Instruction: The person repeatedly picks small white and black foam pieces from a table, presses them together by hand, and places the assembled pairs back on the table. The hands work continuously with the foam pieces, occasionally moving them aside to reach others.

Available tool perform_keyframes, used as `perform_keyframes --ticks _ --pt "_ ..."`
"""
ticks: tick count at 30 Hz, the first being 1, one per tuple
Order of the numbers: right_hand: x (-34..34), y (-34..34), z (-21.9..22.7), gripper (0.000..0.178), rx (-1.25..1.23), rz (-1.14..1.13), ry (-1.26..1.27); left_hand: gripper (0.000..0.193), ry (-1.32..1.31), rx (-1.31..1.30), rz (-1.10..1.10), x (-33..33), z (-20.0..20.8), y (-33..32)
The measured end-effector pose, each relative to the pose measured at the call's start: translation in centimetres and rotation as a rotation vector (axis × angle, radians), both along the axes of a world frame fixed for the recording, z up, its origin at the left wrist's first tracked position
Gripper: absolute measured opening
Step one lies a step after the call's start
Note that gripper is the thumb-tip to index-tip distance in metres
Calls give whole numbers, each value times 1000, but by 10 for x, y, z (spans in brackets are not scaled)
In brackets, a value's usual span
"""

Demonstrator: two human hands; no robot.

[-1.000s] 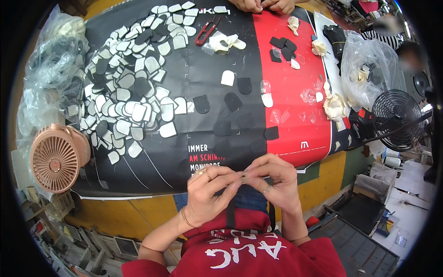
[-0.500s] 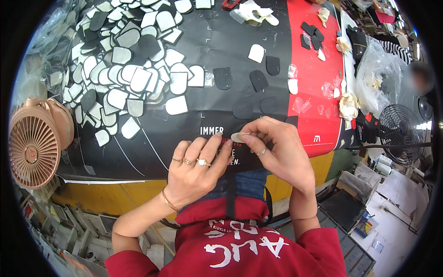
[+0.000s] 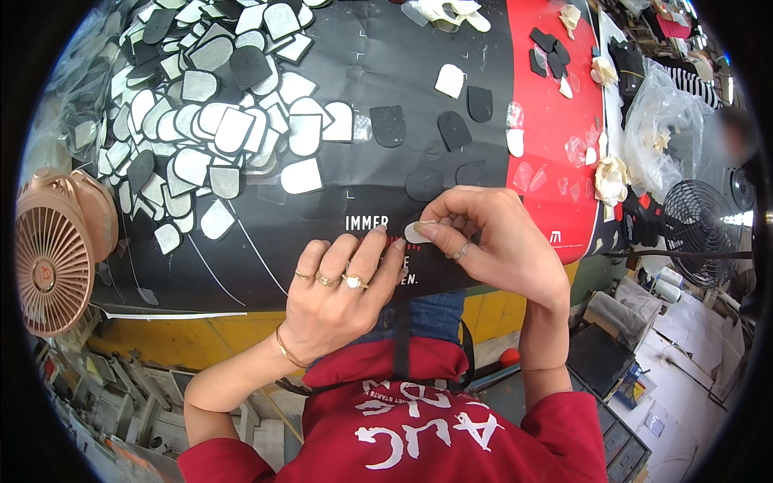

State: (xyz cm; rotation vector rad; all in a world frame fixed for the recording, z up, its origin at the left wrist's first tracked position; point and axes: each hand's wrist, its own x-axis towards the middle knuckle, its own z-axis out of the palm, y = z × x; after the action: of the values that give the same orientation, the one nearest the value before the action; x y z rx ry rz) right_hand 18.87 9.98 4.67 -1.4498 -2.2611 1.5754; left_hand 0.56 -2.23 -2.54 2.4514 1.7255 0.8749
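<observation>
In the head view, the right hand [image 3: 491, 241] is pinched together, its thumb and index finger clamped on a small white piece [image 3: 418, 233]; its other fingers curl in toward the palm. The piece is raised over the near part of the black mat [image 3: 427, 72], and its rounded end pokes out leftward from the pinch. The left hand [image 3: 342, 290] is just left of the small white piece, back toward us, fingers bent and slightly spread. Its index fingertip comes close to the piece; I cannot tell whether they touch. The left thumb is mostly hidden, so whether that hand grips anything cannot be told.

The table's near edge [image 3: 201, 314] runs on the body side of the small white piece, and the left hand reaches in over it. A strip of bare mat opens to the piece's left, as far as a heap of rounded pads [image 3: 233, 129] lying left and beyond. Straight beyond the piece, black pads [image 3: 455, 131] lie spread apart with bare mat between them. To its right, past the right hand, begins a red band [image 3: 555, 121]. Far left of it, a pink fan [image 3: 48, 262] bounds the room on that side.
</observation>
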Motion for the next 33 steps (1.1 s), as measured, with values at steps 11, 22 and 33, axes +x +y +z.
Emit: perform_keyframes --ticks 11,22,33 --pt "-2 -2 -1 14 -9 -54 0 34 -8 -29 -21 -2 3 1" --pt "-2 -8 -6 14 86 -65 24 35 14 -3 -46 -1 0 5" --pt "-8 -42 -13 19 336 -333 -74 32 17 -14 -50 -2 1 8"
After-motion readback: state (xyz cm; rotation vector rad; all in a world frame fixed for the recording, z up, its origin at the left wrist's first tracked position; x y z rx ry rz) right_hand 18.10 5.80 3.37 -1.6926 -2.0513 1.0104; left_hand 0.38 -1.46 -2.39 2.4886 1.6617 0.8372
